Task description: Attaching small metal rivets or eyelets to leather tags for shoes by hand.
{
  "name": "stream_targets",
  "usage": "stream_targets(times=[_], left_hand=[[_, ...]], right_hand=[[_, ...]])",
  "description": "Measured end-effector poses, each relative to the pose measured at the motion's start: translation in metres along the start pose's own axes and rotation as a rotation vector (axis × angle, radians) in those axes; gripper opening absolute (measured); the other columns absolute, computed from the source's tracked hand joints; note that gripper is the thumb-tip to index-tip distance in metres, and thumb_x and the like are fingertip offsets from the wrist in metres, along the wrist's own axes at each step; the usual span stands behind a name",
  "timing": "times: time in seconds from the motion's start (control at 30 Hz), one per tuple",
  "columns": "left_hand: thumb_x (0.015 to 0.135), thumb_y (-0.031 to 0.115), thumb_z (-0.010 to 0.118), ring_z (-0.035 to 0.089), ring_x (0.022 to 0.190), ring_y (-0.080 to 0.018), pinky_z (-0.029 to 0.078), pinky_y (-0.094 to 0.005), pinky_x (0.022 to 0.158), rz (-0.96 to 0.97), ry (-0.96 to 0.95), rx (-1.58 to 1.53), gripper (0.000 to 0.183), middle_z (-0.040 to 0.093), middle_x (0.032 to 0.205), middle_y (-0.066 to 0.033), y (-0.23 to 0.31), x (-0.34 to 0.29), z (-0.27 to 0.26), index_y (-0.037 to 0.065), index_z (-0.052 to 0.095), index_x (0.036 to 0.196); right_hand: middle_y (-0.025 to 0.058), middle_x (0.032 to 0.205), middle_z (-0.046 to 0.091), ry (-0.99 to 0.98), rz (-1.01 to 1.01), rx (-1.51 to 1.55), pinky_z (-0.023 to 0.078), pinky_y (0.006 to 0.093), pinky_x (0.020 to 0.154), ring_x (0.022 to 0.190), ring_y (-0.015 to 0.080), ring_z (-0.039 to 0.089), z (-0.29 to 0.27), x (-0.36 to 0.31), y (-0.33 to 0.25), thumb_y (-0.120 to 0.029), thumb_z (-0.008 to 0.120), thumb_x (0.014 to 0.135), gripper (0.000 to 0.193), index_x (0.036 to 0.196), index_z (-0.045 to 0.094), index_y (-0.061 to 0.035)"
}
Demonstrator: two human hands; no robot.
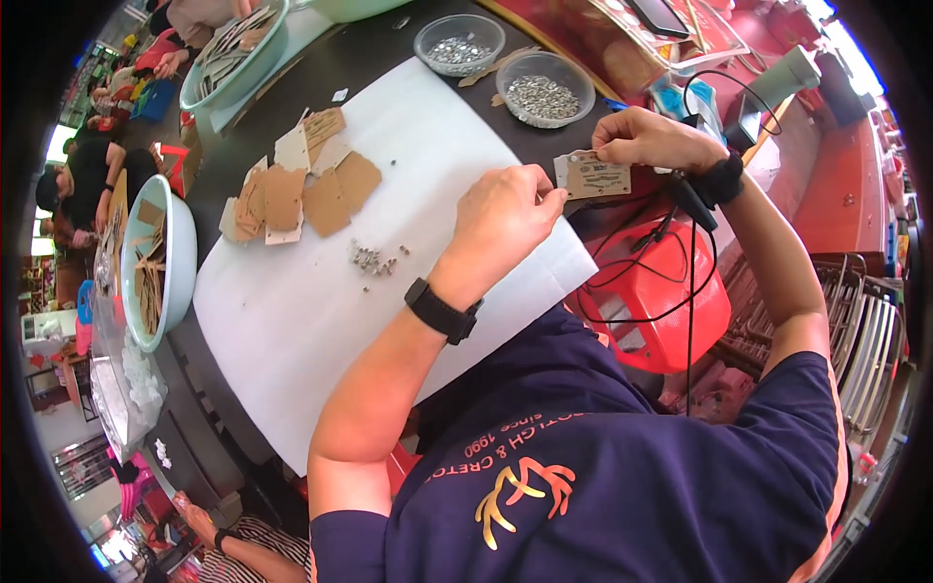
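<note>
A small brown and white printed card [601,179] is pinched at its top edge by my right hand [656,141]. My left hand [507,222] is closed, thumb and fingertips together, just beside the card's left edge; whatever it may hold is hidden. Below and left of that hand, a loose cluster of small metal pieces [369,259] lies on the white sheet [311,360]. Farther left on the sheet is a spread of brown and white cards [284,199], some overlapping.
Two clear tubs, one of silvery pieces [460,49] and one of small metal bits [542,99], stand at the back. Pale green basins [180,277] with cards sit at the left. Black cables [692,291] hang near a red stool [671,311]. Other people work at left.
</note>
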State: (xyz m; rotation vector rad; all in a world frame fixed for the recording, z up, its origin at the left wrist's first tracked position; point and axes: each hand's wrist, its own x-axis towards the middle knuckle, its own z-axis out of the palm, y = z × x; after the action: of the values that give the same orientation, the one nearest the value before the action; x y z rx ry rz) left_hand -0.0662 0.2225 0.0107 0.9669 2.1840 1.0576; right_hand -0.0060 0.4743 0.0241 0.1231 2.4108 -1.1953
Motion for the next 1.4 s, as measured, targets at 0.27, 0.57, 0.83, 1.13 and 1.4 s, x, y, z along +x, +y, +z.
stream_targets(times=[0.27,0.57,0.83,1.13,1.4], left_hand=[[0.084,0.011,0.066,0.057,0.108,-0.0308,0.048,-0.0393,0.089,0.65,0.203,0.309,0.026,0.06,0.114,-0.0143,-0.004,0.014,0.021,-0.004,0.064,0.106],[0.083,0.013,0.066,0.051,0.115,-0.0309,0.044,-0.0415,0.097,0.552,-0.003,0.593,0.036,0.055,0.122,-0.0152,0.0,0.018,0.027,-0.005,0.059,0.113],[0.082,0.015,0.067,0.05,0.115,-0.0312,0.046,-0.0419,0.095,0.565,-0.011,0.59,0.039,0.054,0.121,-0.0157,-0.002,0.015,0.028,-0.005,0.057,0.114],[0.081,0.017,0.071,0.051,0.115,-0.0306,0.047,-0.0407,0.094,0.576,-0.014,0.613,0.039,0.054,0.121,-0.0151,-0.005,0.017,0.027,-0.005,0.059,0.11],[0.08,0.019,0.072,0.05,0.115,-0.03,0.047,-0.0395,0.092,0.54,-0.044,0.592,0.04,0.055,0.12,-0.0143,-0.007,0.017,0.025,-0.004,0.06,0.11]], right_hand=[[0.0104,0.076,0.066,0.071,-0.09,-0.198,0.048,0.0335,0.067,0.072,0.0162,0.061,0.001,0.02,-0.001,-0.03,0.063,0.085,0.034,0.089,0.067,0.0028],[0.0121,0.077,0.069,0.126,0.104,-0.098,0.056,0.0301,0.058,0.065,0.0162,0.068,0.008,0.016,-0.005,-0.021,0.068,0.084,0.026,0.089,0.067,0.0037],[0.006,0.072,0.068,0.046,0.24,-0.016,0.053,0.0256,0.054,0.062,0.014,0.069,0.003,0.017,-0.014,-0.023,0.068,0.09,0.025,0.085,0.064,0.0012],[0.0089,0.075,0.068,-0.085,0.372,-0.021,0.059,0.0286,0.057,0.064,0.0172,0.07,-0.008,0.031,-0.021,-0.02,0.068,0.09,0.025,0.084,0.062,0.0033],[0.0138,0.074,0.066,-0.119,0.525,0.124,0.062,0.0366,0.058,0.067,0.0262,0.072,-0.002,0.04,-0.029,-0.012,0.062,0.092,0.021,0.085,0.059,0.0074]])
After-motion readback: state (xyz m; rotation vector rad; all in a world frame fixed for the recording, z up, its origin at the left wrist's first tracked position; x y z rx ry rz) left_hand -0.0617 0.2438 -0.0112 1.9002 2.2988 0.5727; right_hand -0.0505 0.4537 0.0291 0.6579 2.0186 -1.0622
